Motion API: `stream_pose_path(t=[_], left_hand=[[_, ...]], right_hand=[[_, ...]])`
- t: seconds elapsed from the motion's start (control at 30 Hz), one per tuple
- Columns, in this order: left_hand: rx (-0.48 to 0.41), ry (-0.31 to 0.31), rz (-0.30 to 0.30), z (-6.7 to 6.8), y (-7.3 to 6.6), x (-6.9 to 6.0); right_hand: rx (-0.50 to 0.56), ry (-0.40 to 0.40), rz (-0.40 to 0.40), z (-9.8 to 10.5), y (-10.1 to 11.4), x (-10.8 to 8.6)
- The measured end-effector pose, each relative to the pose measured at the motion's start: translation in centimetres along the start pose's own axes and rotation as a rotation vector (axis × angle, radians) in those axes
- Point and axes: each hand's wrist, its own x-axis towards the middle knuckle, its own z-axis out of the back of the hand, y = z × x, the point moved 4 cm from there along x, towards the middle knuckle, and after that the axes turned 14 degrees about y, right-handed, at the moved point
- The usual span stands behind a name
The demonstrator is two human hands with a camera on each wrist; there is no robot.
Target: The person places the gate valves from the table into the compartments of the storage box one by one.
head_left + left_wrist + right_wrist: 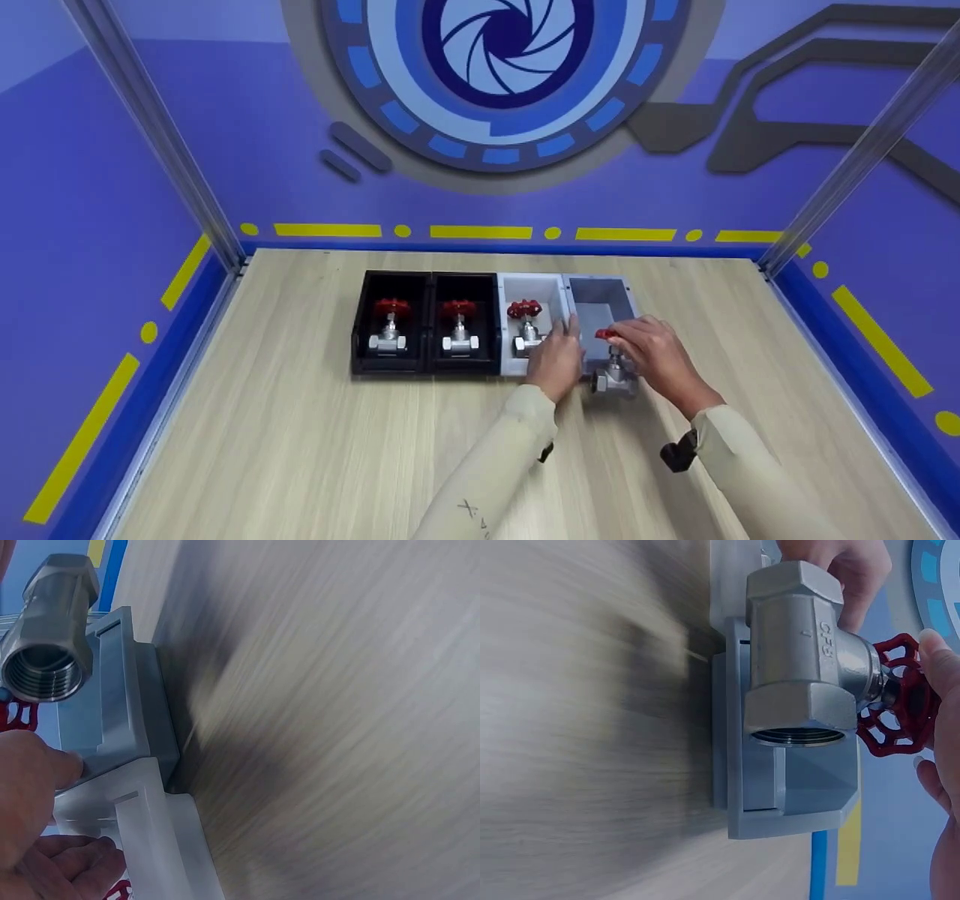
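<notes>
My right hand (664, 360) grips a gate valve (615, 381) by its red handwheel (904, 697). Its silver threaded body hangs over the front edge of the grey bin (598, 291). My left hand (556, 364) pinches the adjoining walls of the grey bin and the white bin (146, 832), thumb on the grey side and fingers inside the white one. Another valve (526, 330) sits upright in the white bin, partly hidden by that hand. Inside the grey bin, the visible floor is bare.
Two black bins (397, 367) adjoin the white one on the left, each with a red-wheeled valve (390, 334) standing inside. All the bins form one row on a wood-grain table (300, 450). Blue printed panels (225, 150) and metal posts border the table.
</notes>
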Motion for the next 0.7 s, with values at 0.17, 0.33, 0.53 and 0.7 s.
stream_pose_path(t=[0.17,0.33,0.53,0.7], left_hand=[[-0.002,-0.014,0.001,0.0,0.0,0.0],[0.001,-0.025,-0.001,0.0,0.1,0.0],[0.02,-0.054,-0.016,0.0,0.1,-0.1],[0.025,-0.048,-0.014,0.0,0.0,-0.1]], right_hand=[[-0.005,-0.007,-0.007,0.0,-0.1,0.3],[-0.006,-0.013,-0.02,0.0,-0.2,0.8],[-0.015,-0.04,0.012,0.1,-0.1,1.5],[-0.033,-0.017,-0.018,0.2,-0.2,2.0]])
